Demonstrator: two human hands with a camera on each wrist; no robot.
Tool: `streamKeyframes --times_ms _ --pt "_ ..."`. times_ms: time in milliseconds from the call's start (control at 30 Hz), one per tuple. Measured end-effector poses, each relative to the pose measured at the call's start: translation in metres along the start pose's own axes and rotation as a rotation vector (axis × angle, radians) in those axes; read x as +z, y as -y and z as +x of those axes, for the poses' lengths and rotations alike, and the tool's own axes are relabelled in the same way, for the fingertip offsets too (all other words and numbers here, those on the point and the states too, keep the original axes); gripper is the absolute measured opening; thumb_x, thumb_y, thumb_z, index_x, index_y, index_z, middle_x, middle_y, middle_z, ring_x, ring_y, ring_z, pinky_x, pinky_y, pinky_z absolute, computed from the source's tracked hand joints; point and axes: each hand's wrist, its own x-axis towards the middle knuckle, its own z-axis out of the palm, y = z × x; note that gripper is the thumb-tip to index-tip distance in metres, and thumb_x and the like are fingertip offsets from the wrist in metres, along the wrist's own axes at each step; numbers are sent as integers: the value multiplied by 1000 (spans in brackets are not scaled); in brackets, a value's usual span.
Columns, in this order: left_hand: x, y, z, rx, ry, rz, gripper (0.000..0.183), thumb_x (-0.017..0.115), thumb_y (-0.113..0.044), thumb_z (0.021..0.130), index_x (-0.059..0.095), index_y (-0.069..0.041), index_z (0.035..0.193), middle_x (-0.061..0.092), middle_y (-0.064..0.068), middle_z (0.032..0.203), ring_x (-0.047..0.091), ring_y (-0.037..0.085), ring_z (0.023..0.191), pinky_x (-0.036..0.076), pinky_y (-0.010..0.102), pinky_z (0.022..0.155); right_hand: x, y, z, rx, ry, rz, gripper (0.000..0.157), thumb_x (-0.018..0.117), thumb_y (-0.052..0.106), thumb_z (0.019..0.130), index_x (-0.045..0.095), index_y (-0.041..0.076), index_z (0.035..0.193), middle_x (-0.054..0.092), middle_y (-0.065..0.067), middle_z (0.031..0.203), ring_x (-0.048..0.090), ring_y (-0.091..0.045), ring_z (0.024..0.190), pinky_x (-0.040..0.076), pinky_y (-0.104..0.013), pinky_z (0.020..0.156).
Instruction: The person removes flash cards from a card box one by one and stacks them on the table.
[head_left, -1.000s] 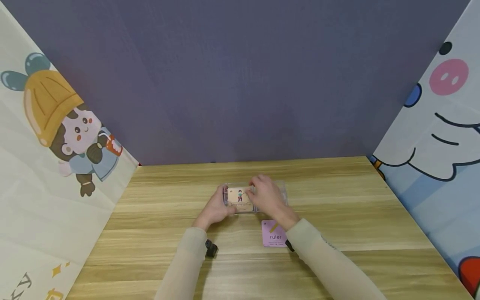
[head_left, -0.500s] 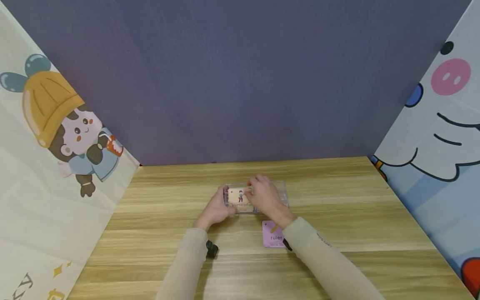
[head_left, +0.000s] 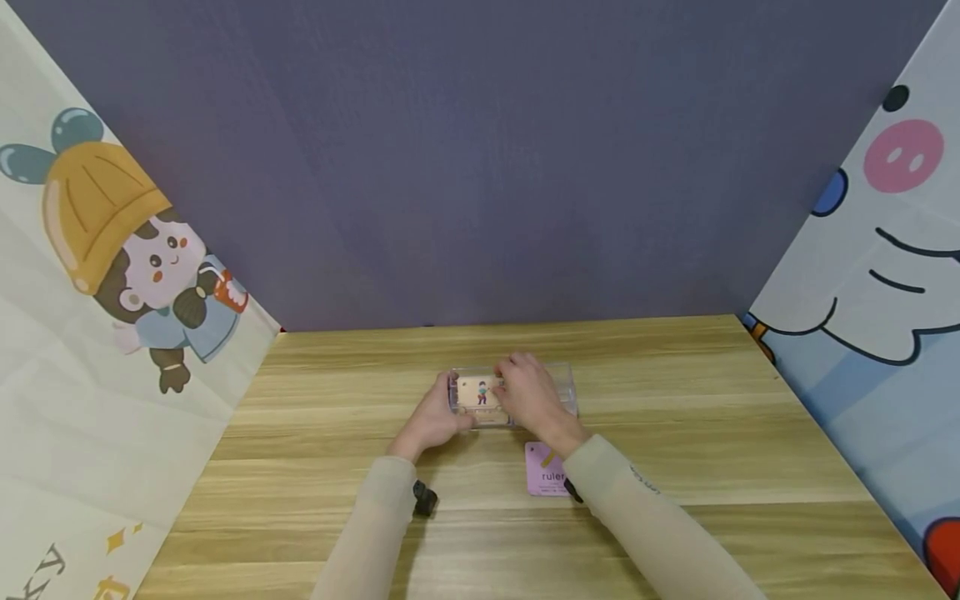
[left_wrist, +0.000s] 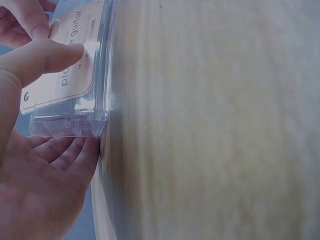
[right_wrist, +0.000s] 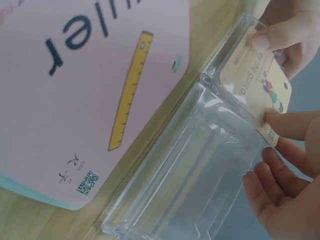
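A clear plastic case (head_left: 564, 382) with two compartments lies on the wooden table. A cream card reading "play the guitar" (right_wrist: 255, 75), with a figure printed on it, sits tilted at the left compartment, partly out of it. My left hand (head_left: 432, 414) grips the left end of the case, its thumb lying over the card (left_wrist: 75, 30). From the other side, my right hand (head_left: 531, 396) pinches the card's edge between thumb and index finger; its other fingers are loosely bent in the right wrist view. Through its clear walls, the right compartment (right_wrist: 185, 165) looks bare.
A pink card reading "ruler" (head_left: 543, 477) lies nearer me, partly under the right forearm; in the right wrist view it appears to top a stack. Behind the table rises a dark bluish wall (head_left: 480, 167). Cartoon-printed sheets (head_left: 75, 400) flank both sides.
My right forearm has shifted slightly left, covering a little more of the ruler card. The left hand keeps its grip on the case, and the guitar card stays about where it was.
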Motion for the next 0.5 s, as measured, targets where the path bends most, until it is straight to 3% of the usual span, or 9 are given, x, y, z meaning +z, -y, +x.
streamKeyframes --times_ms 200,500 --pt "0 0 0 0 0 6 102 82 -13 74 24 1 156 54 20 134 58 28 108 45 46 105 3 -2 0 -9 -26 -5 24 80 16 87 71 7 108 68 -11 110 60 -25 101 53 -39 92" --pt "0 -2 -1 -4 -4 5 103 83 -13 74 24 0 157 52 21 139 56 30 114 42 47 110 2 -2 -1 -4 -26 21 21 78 14 89 71 7 107 68 -10 109 59 -24 101 53 -38 92"
